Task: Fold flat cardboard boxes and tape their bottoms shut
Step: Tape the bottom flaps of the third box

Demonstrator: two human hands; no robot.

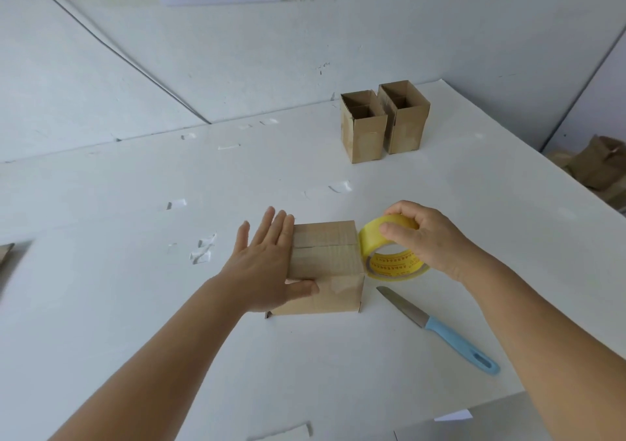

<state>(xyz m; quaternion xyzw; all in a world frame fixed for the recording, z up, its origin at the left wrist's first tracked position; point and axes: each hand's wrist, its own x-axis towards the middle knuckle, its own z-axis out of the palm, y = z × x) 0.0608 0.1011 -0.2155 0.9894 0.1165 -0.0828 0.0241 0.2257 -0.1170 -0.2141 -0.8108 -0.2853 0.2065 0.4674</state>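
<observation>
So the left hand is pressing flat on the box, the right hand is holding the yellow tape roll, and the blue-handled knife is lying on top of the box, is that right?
Not quite. The head view shows the knife lying on the table, to the right of the box, not on it. The rest stands: the left hand presses flat on the box, and the right hand holds the yellow tape roll.

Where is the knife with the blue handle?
In the head view the knife lies flat on the white table, low on the right, just in front of the tape roll and right of the box.
</observation>
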